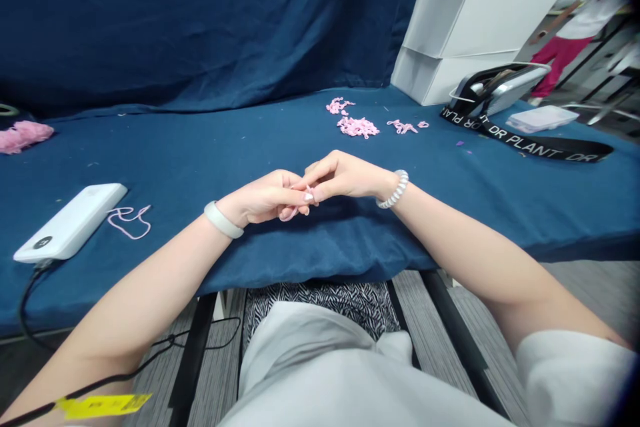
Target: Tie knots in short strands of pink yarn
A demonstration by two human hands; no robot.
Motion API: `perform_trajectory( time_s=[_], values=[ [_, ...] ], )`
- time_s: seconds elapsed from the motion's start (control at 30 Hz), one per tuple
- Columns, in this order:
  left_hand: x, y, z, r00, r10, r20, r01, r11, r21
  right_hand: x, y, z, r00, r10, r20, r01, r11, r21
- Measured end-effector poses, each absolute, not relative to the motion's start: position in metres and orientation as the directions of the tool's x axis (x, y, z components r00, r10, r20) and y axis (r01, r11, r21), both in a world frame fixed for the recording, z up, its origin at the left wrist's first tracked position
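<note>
My left hand (273,197) and my right hand (343,177) meet above the front edge of the blue-covered table. Fingertips of both are pinched together on a small pink cord piece (290,215), most of it hidden by the fingers. Its exact shape is too small to make out. Beyond the hands lies a heap of small pink cord pieces (358,127), with a smaller pile (339,106) behind it. A few looped pink pieces (403,127) are to the right. On the left, a loose pink cord (131,220) curls on the cloth.
A white power bank (75,220) with a black cable stands left, a fluffy pink bundle (23,137) behind it. At right are an open case (510,90), a lettered black strap (530,141), a clear plastic box (543,118) and white stacked boxes (460,20). A person (575,33) stands beyond.
</note>
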State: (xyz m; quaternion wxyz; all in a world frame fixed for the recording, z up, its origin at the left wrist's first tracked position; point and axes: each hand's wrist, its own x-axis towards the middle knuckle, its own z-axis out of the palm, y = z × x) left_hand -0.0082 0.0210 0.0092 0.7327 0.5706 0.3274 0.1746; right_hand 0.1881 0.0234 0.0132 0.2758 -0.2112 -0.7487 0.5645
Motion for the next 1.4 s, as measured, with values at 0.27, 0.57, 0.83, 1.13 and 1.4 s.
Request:
perform_trajectory(
  time_s=[0.27, 0.57, 0.83, 1.13, 1.4],
  values=[
    [-0.004, 0.020, 0.010, 0.703, 0.679, -0.212, -0.015, 0.312, 0.950, 0.184, 0.025, 0.011, -0.626, 0.704, 0.335, -0.124, 0.335, -0.934],
    [-0.002, 0.020, 0.011, 0.581, 0.801, -0.144, -0.088, 0.238, 0.967, 0.174, 0.025, 0.005, -0.399, 0.831, 0.388, -0.165, 0.351, -0.922],
    [0.001, 0.015, 0.012, 0.506, 0.860, -0.068, -0.086, 0.129, 0.988, 0.172, 0.025, 0.007, -0.348, 0.884, 0.313, -0.254, 0.233, -0.939],
    [0.002, 0.014, 0.014, 0.474, 0.879, -0.044, -0.068, 0.087, 0.994, 0.185, 0.036, 0.007, -0.403, 0.891, 0.207, -0.237, 0.117, -0.964],
    [0.003, 0.012, 0.012, 0.399, 0.914, 0.081, 0.032, -0.102, 0.994, 0.194, 0.035, 0.016, -0.517, 0.807, 0.286, -0.010, 0.328, -0.945]
  ],
)
